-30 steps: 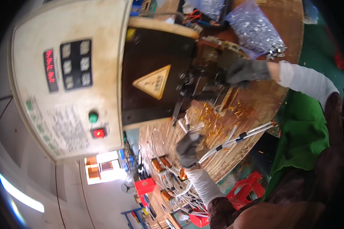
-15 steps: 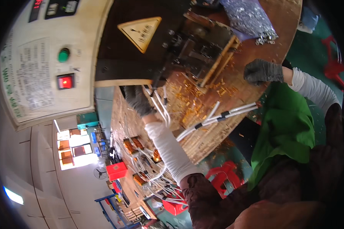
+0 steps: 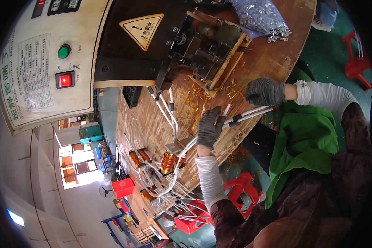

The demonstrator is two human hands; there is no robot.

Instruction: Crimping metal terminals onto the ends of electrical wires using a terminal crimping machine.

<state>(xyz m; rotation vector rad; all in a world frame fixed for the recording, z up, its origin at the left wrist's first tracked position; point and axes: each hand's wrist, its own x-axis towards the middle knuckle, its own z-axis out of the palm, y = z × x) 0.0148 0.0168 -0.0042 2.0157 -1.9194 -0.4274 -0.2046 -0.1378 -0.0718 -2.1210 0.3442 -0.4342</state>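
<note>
Open lane on table [image 3: 285, 60] along near edge, between bag of metal terminals [image 3: 258, 16] and right hand [image 3: 266, 91]; black press mechanism [image 3: 208, 51] blocks way inward
Farther along near edge, left hand [image 3: 209, 129] and white cable bundle [image 3: 256, 110] bar passage
Bare stretch toward far edge; cable pair [image 3: 176, 130] stands before it, orange coil [image 3: 168, 162] crowds its side

Bag [image 3: 258, 17] on table [image 3: 283, 51], right of machine [image 3: 111, 45]; cables [image 3: 252, 112] under left hand [image 3: 210, 127]; coils [image 3: 168, 162] farther left.
</note>
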